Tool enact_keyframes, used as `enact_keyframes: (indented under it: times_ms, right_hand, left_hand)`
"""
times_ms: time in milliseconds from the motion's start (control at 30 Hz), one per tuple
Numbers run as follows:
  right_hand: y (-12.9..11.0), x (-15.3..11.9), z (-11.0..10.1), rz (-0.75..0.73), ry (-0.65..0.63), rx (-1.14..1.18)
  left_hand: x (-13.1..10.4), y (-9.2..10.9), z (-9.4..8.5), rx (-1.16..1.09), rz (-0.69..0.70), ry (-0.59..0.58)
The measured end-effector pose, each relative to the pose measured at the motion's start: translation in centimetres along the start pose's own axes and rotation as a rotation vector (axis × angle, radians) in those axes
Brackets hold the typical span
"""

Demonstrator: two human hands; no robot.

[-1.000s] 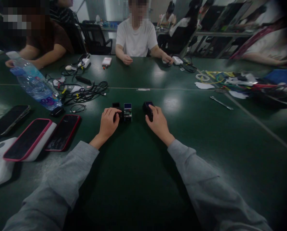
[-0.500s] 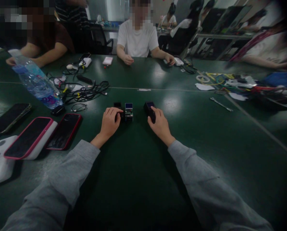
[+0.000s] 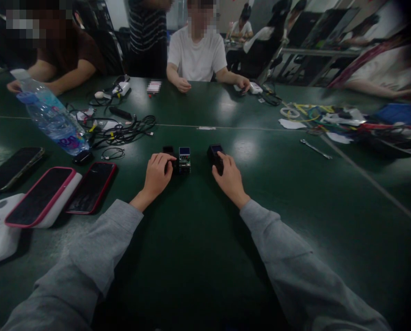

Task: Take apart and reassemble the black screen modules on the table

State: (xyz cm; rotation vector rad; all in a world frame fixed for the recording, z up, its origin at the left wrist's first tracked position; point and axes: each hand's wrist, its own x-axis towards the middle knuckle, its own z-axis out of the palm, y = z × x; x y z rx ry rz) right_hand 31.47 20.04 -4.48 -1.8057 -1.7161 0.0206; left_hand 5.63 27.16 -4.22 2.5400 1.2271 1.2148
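My left hand (image 3: 157,174) is curled round a small black device (image 3: 168,150) on the table, its thumb and fingertips at the device's right side. Much of that device is hidden by the fingers. Just to the right stands a small circuit board with a screen (image 3: 184,158), its green electronics bare below the blue-grey display. My right hand (image 3: 229,179) grips another small black device (image 3: 215,155) with a screen. The index finger lies on top of it and the thumb along its near left side.
Phones (image 3: 93,188), white boxes (image 3: 1,230) and tilted-looking bottles (image 3: 56,124) are on the left. Black cables (image 3: 132,131) lie beyond. A wrench (image 3: 315,149) and a wire pile (image 3: 329,115) are on the right. A person in a white shirt (image 3: 198,53) sits opposite.
My hands and the small devices have hardly moved. In the background, a standing person in a striped top has shifted to the right.
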Motion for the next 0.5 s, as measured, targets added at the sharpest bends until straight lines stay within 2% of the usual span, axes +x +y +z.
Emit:
enact_keyframes:
  times_ms: [267,500]
  right_hand:
    - [-0.15,0.04,0.07,0.002,0.018,-0.023]
    - [-0.73,0.03,-0.82,0.052,0.026,-0.061]
  left_hand:
    - [-0.03,0.01,-0.03,0.006,0.007,-0.001]
    - [0.20,0.05,-0.25,0.016,0.013,-0.013]
